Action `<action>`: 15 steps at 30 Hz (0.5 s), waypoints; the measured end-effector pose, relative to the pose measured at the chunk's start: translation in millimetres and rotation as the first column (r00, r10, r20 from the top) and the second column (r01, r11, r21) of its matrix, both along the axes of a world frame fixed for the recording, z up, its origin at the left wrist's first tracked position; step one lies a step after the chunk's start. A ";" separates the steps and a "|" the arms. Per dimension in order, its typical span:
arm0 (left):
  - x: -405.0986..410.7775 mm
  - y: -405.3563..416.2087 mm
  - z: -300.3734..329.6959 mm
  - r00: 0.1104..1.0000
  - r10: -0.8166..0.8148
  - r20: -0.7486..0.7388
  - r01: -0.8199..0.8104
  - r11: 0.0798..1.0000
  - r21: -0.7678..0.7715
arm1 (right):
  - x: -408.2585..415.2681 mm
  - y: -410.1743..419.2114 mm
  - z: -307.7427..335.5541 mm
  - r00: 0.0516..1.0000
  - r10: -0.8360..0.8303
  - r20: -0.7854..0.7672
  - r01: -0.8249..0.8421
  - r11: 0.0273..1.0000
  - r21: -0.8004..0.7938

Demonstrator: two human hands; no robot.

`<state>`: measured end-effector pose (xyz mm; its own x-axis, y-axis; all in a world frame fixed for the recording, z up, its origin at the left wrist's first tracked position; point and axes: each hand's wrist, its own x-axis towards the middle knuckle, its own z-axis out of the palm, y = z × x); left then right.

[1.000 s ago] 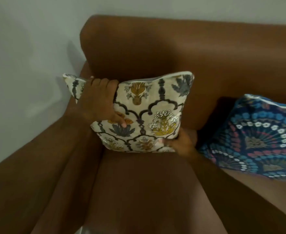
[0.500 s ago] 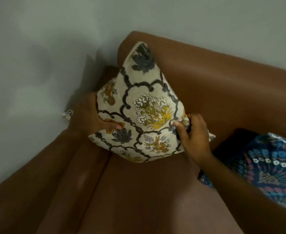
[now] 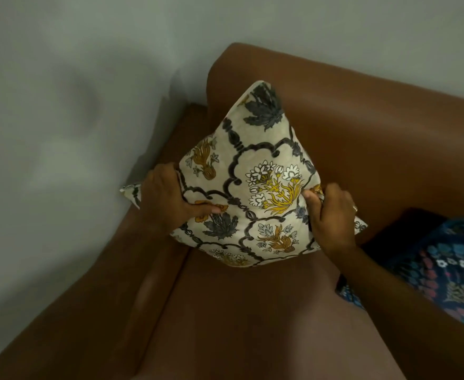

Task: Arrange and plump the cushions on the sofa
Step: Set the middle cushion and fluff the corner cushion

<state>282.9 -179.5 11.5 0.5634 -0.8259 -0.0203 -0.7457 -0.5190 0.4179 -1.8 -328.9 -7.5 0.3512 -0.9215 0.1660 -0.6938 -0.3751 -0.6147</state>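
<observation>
Squeezing the cream floral cushion [image 3: 252,182] from both sides, 1 corner up, 1 corner down on the seat of the brown sofa [image 3: 376,127], tucked into the corner by the armrest [image 3: 93,292]. Set on its point probably so the filling can be pushed toward the middle. Left hand [image 3: 167,201] clamped on the left edge, fingers [image 3: 208,209] pressed together flat across the front, thumb hidden behind. Right hand [image 3: 332,218] pinching the right edge, fingers curled into the fabric. Printed woven cover, matte, dark scalloped lattice with yellow and ochre flowers; soft, bulging between the hands. Smooth, faintly glossy leather-like upholstery. Blue patterned cushion [image 3: 444,272] lying untouched at the right, near the right forearm.
</observation>
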 end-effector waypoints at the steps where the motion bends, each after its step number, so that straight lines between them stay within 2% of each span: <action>1: -2.5 2.0 -1.7 1.000 -0.002 0.000 0.002 1.000 0.024 | 1.9 0.0 -2.8 1.000 0.004 -0.030 -0.004 1.000 -0.011; 4: 5.6 0.9 -4.7 1.000 -0.001 0.020 0.001 1.000 0.009 | 6.4 4.2 0.3 0.998 -0.028 -0.054 0.024 0.997 -0.077; 8: 5.8 5.4 -3.3 0.996 -0.025 0.083 0.029 0.999 -0.039 | 20.6 34.0 16.6 0.998 0.015 0.062 -0.008 0.993 -0.117; 10: 0.2 9.0 -4.1 0.994 -0.052 0.096 0.057 0.997 -0.051 | 38.4 38.8 12.4 0.998 0.050 0.047 -0.044 0.992 -0.119; 15: -0.9 10.3 -7.9 0.998 0.044 0.054 -0.043 0.999 -0.017 | 62.2 22.6 -5.1 0.997 0.053 -0.058 -0.060 0.991 -0.117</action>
<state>282.0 -169.2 3.6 0.5987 -0.8006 0.0245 -0.7445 -0.5449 0.3858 60.3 -306.2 -12.6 0.4134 -0.8749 0.2523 -0.7007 -0.4826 -0.5254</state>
